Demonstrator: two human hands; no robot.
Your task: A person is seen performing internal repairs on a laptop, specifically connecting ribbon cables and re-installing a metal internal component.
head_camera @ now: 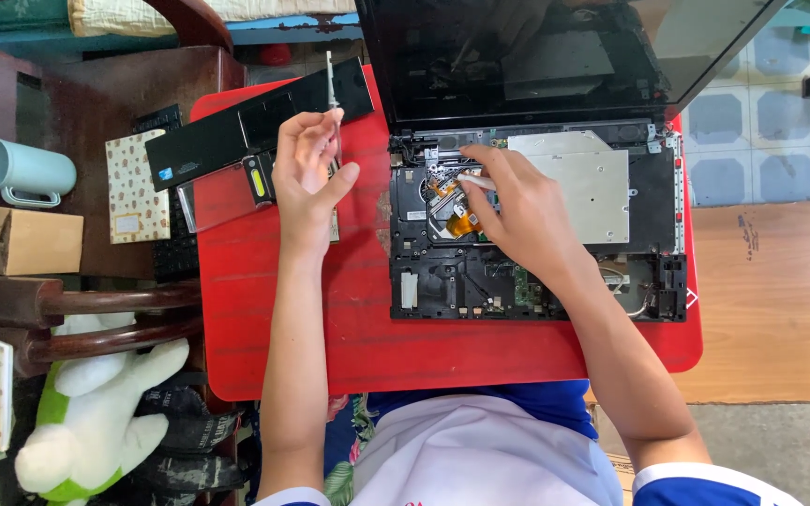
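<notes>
On the red plastic table (pixel 283 309), the left hand (pixel 307 178) pinches a thin metal screwdriver (pixel 331 94) upright while the right hand's (pixel 517 211) curled fingers grip a small white part inside the opened black laptop (pixel 639 225).

The left hand (pixel 307 173) pinched a thin screwdriver (pixel 331 94) upright over a red table (pixel 292 328). Just beyond that grip lay a detached black laptop panel (pixel 255 126). To its right, the right hand (pixel 517 211) rested fingertips inside an opened laptop (pixel 536 225), touching a small white part (pixel 476 182) beside orange ribbon cable (pixel 461 223).
</notes>
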